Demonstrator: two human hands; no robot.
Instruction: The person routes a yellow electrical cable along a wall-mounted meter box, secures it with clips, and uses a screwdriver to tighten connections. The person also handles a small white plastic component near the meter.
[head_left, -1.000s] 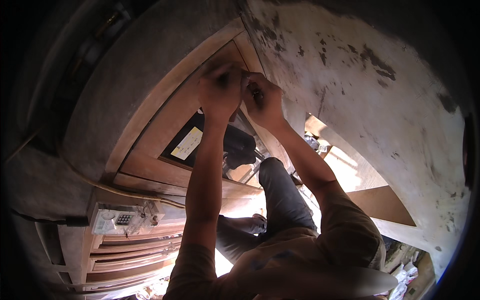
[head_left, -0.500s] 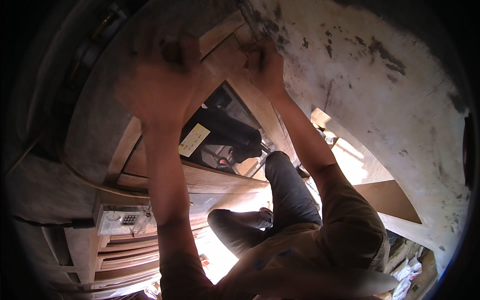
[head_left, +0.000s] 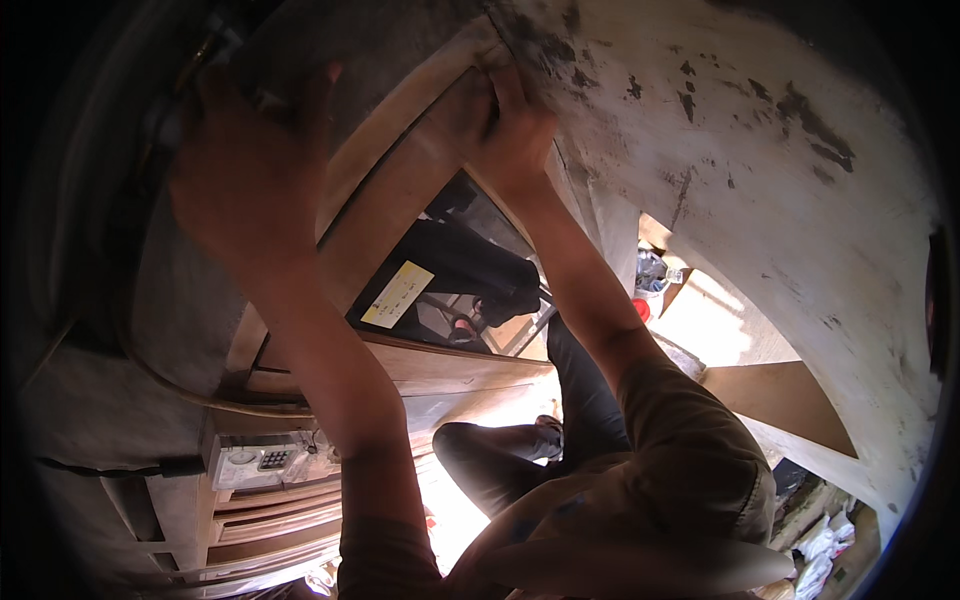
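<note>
In front of me is a wooden frame [head_left: 395, 190] around a glassy panel [head_left: 440, 215], with a yellow-and-white label [head_left: 397, 294] on it. Dark trousers and feet show in the panel; whether mirrored or seen through it I cannot tell. My right hand [head_left: 515, 140] is at the frame's far corner, fingers bent and pressed together; anything between them is hidden. Over the dark surface left of the frame, my left hand [head_left: 250, 175] has its thumb apart from its fingers, and no held thing shows. Its fingertips are dim, near blurred brass-coloured pieces [head_left: 200, 60].
A pale, dark-stained curved panel [head_left: 720, 150] rises on the right. A cable [head_left: 190, 393] crosses at the left, above a box with a keypad [head_left: 275, 458]. Stacked wooden panels [head_left: 275, 525] lie below. A clear container [head_left: 652, 275] stands beyond my right forearm.
My left hand has moved left, away from the frame, and its thumb is now spread. The right hand stays at the far corner, its fingers shifted slightly. The view has shifted a little.
</note>
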